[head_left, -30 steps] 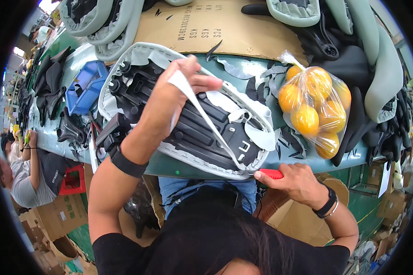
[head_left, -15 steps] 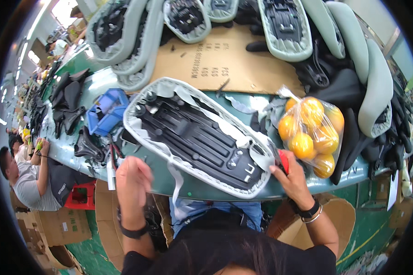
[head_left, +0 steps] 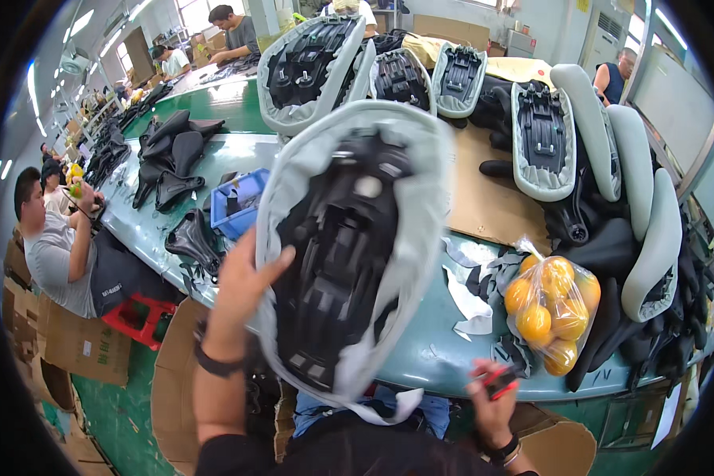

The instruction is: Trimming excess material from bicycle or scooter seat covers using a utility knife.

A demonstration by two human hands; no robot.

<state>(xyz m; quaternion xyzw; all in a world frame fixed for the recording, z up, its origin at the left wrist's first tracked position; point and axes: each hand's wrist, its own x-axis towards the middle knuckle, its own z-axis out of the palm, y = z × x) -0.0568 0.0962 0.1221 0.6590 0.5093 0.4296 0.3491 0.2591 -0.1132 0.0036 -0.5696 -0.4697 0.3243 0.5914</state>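
Observation:
My left hand grips the left edge of a large seat piece, a black ribbed plastic base wrapped in loose grey cover material. The piece is lifted off the green table and stands nearly upright in front of me. My right hand is low at the table's front edge, closed on a small red-handled tool. A wristband sits on each wrist.
A clear bag of oranges lies to the right, beside grey scraps. Finished grey and black seats are stacked at the back and right. A blue bin sits left. A seated person works at the left.
The seat piece lay flat on the table; my left hand has now lifted it and tipped it upright. My right hand has dropped down to the table's front edge with the red tool.

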